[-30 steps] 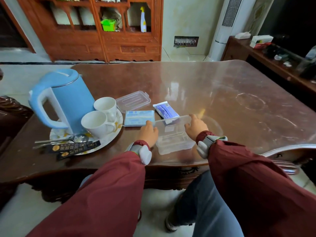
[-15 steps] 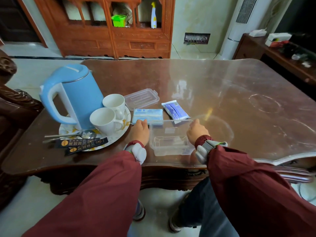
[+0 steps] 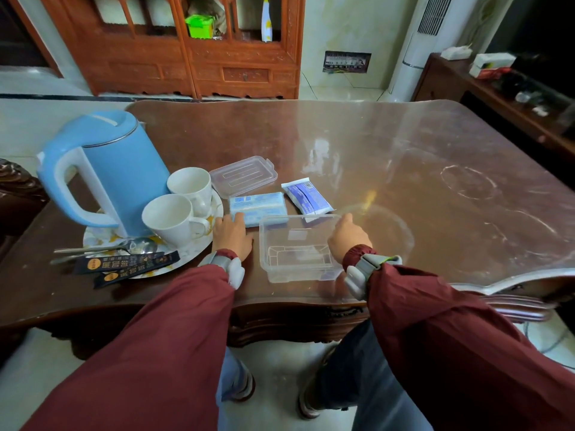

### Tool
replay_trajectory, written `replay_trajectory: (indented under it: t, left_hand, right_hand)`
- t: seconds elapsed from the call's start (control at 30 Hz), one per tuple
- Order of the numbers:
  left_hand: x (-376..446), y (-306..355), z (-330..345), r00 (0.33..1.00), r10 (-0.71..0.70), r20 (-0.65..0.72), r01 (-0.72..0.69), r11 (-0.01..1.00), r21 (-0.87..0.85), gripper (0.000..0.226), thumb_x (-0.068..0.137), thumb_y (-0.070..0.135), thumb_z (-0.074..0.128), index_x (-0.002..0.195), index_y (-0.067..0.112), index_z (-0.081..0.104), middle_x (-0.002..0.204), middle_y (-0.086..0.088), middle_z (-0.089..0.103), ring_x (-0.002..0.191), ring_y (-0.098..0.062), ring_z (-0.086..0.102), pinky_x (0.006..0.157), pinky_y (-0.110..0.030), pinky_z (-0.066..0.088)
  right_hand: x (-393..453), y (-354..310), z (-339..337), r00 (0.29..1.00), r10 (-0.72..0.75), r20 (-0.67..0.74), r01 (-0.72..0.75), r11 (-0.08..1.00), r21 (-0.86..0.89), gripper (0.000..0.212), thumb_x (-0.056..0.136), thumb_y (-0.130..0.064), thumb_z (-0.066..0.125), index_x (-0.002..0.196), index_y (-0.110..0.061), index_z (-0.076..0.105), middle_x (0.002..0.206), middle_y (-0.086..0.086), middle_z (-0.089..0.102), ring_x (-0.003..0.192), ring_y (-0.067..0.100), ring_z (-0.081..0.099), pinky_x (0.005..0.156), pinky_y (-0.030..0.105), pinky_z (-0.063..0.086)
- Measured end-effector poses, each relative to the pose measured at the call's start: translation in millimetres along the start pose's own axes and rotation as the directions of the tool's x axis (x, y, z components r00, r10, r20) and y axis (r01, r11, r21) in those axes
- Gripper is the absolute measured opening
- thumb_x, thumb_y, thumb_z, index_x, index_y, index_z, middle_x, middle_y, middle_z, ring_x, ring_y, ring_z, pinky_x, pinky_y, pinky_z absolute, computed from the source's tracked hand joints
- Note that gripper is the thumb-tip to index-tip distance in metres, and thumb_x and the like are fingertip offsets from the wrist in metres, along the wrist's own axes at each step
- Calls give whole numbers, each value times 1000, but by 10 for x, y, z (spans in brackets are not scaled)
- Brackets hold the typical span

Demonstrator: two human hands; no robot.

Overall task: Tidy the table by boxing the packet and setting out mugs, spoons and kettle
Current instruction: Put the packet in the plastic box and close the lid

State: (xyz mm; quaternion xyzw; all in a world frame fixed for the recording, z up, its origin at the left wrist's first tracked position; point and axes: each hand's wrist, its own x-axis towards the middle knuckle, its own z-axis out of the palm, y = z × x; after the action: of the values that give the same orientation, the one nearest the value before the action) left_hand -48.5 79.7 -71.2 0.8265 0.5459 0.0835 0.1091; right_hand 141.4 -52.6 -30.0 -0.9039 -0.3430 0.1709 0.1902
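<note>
Reaching across the table (image 3: pixel 373 157), we had our left hand (image 3: pixel 232 234) touching the pale blue packet (image 3: pixel 258 207), fingers hidden, so we could not tell its grasp. Our right hand (image 3: pixel 348 236) gripped the clear box (image 3: pixel 295 244) at its right wall. The kettle (image 3: pixel 105 169) and mugs (image 3: pixel 174 209) stood on the plate (image 3: pixel 199 247), left.

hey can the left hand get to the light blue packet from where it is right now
Probably yes. The left hand already has its fingertips at the near edge of the light blue packet, which lies flat on the table with nothing on top; the clear box sits just to its right.
</note>
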Motion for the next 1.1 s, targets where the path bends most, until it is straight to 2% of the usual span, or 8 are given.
replay_trajectory:
  t: [0.17,0.27,0.5,0.67,0.8,0.83,0.93,1.1]
  left_hand:
    - [2,45,28,977,-206,-57,178,930,-322,40,94,22,55,122,-4,47,125,-25,52,116,-38,51,97,-43,44]
    - [65,55,26,940,-342,-12,313,875,-370,36,94,17,54,118,-10,53,125,-26,57,116,-40,54,96,-44,43]
    - [147,35,-9,867,-472,160,486,729,-482,27,87,9,61,106,-10,66,111,-24,68,104,-37,64,84,-40,50]
    - [174,16,-23,868,-446,217,480,647,-593,27,86,3,55,106,-13,64,107,-29,68,100,-41,65,82,-44,52]
    - [169,106,-102,892,-304,334,434,376,-818,27,90,-4,47,114,-14,57,80,-11,70,86,-36,65,91,-49,52]
    - [184,109,-146,912,-297,284,387,387,-837,22,89,-5,46,105,-12,60,75,-9,69,89,-37,66,94,-51,52]
    - [222,129,-317,946,-300,124,255,452,-854,17,88,-2,48,74,0,56,90,-12,61,105,-39,65,96,-50,52]
    - [53,313,-637,969,-245,-36,62,381,-922,14,95,-2,45,82,4,48,99,-16,53,109,-36,61,95,-38,51]
  right_hand:
    - [-9,-31,16,1000,-6,-10,6,1000,-17,22,84,-9,39,106,-10,39,107,22,63,99,39,60,74,36,39]
    - [-4,-35,25,1000,-10,-14,10,1000,-17,22,83,-8,39,105,-10,38,105,22,63,97,39,60,72,36,39]
    - [-8,-29,24,999,-26,-22,25,999,-31,23,83,-7,38,106,-9,38,105,22,63,97,39,60,70,35,38]
    - [-22,-41,22,999,-33,-22,32,999,-29,27,82,-7,38,109,-9,38,104,21,64,95,39,60,70,35,38]
    - [-33,-40,4,999,-29,-20,28,999,-23,28,82,-6,37,110,-8,38,106,22,63,98,39,60,71,36,38]
    - [-41,-38,-1,999,-31,-19,30,999,-21,28,82,-6,37,110,-8,38,107,22,63,99,40,59,72,36,38]
    - [-53,-45,-5,999,-33,-15,33,999,-21,28,83,-5,36,111,-6,39,109,23,62,101,40,59,72,35,37]
    - [-79,-50,-26,999,-33,-4,33,999,-3,32,84,-5,37,115,-7,40,114,22,61,105,40,58,77,36,39]
